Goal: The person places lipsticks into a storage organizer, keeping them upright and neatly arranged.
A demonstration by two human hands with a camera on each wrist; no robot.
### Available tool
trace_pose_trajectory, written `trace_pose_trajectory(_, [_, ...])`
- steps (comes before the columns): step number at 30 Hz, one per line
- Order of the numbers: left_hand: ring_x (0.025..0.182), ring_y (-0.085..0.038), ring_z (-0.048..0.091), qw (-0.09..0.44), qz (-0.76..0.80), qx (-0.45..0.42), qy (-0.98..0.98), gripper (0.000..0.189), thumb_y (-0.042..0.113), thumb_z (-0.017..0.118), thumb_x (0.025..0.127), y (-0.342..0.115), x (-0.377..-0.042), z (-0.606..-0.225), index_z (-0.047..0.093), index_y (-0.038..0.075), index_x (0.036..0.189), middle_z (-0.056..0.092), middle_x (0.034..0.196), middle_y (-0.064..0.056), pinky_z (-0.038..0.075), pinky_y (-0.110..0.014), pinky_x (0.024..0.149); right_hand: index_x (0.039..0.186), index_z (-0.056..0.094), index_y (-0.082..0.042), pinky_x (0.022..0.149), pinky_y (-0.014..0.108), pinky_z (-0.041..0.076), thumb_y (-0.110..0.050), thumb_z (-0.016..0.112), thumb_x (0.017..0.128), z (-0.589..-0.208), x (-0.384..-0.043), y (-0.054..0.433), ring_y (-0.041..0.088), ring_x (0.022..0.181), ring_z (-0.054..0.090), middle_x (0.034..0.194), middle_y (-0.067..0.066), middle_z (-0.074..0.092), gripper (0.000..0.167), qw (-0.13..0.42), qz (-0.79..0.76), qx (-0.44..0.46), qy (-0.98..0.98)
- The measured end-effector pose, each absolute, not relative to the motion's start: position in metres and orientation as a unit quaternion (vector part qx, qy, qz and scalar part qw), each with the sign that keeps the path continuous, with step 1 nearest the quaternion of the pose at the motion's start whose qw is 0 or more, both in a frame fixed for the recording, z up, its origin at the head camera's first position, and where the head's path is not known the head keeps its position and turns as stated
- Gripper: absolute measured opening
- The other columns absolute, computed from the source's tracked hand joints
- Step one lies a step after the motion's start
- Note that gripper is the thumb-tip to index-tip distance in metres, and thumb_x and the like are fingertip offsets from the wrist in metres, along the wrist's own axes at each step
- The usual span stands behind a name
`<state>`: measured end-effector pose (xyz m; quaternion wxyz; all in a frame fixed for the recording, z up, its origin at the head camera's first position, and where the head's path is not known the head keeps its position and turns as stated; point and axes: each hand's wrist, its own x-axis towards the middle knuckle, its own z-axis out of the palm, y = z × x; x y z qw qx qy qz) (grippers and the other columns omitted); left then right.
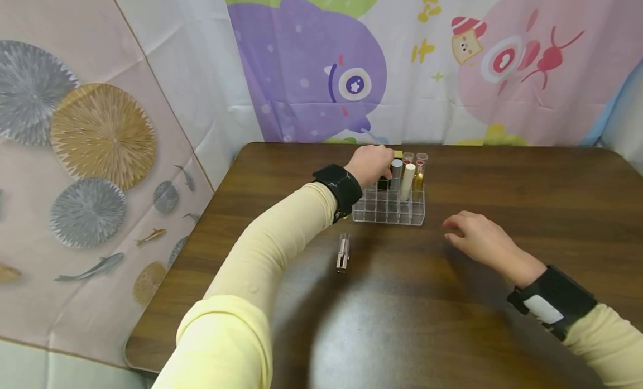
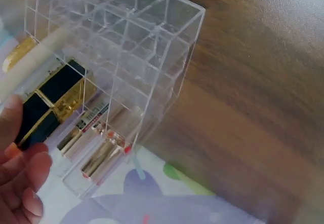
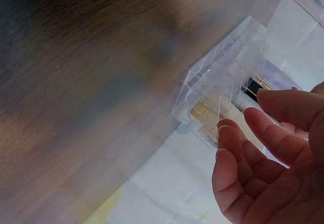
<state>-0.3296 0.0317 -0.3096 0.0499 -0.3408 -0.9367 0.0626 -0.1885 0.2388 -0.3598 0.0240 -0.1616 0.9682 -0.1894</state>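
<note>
A clear acrylic lipstick organizer (image 1: 389, 215) with many square compartments stands on the table, several lipsticks upright in its back rows. My left hand (image 1: 370, 164) reaches over its left back part. In the left wrist view, the thumb and fingers of that hand pinch a black and gold lipstick (image 2: 53, 95) standing in a compartment. Beside it are a grey lipstick (image 1: 396, 174), a cream lipstick (image 1: 408, 181) and a gold one (image 1: 418, 182). My right hand (image 1: 479, 238) hovers right of the organizer, fingers loosely bent, holding nothing.
A shiny rose-toned lipstick tube (image 1: 343, 253) with a clear end lies on the brown wooden table (image 1: 402, 322), in front of the organizer. Behind the table's far edge hangs a cartoon-print curtain (image 1: 311, 71). A patterned curtain (image 1: 90, 154) hangs along the left.
</note>
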Motion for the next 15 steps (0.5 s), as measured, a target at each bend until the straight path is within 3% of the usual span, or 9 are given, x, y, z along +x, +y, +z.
trace_pose_trajectory(4, [0.089, -0.016, 0.062, 0.05, 0.085, -0.34, -0.935, 0.031, 0.035, 0.06, 0.085, 0.028, -0.328, -0.317, 0.062, 0.01, 0.103, 0.066, 0.098, -0.003, 0.05, -0.027, 0.076, 0.103, 0.063, 0.004, 0.071, 0.045, 0.049, -0.011, 0.062, 0.085, -0.362, -0.189, 0.238, 0.03, 0.085, 0.061, 0.097, 0.017, 0.062, 0.023, 0.028, -0.192, -0.163, 0.967])
trace_pose_trajectory(12, [0.079, -0.014, 0.064, 0.119, 0.063, -0.366, -0.921, 0.031, 0.036, 0.061, 0.082, 0.023, -0.325, -0.326, 0.062, 0.009, 0.096, 0.067, 0.088, -0.002, 0.051, -0.027, 0.068, 0.103, 0.063, 0.004, 0.071, 0.046, 0.049, -0.011, 0.062, 0.085, -0.363, -0.191, 0.236, 0.032, 0.087, 0.061, 0.098, 0.018, 0.062, 0.023, 0.031, -0.188, -0.164, 0.968])
trace_pose_trajectory(15, [0.083, -0.016, 0.064, 0.091, 0.049, -0.356, -0.929, 0.033, 0.037, 0.061, 0.084, 0.02, -0.326, -0.327, 0.061, 0.009, 0.103, 0.067, 0.093, -0.002, 0.051, -0.03, 0.07, 0.103, 0.063, 0.004, 0.072, 0.046, 0.049, -0.011, 0.061, 0.085, -0.362, -0.192, 0.233, 0.032, 0.087, 0.061, 0.098, 0.018, 0.062, 0.024, 0.037, -0.19, -0.167, 0.967])
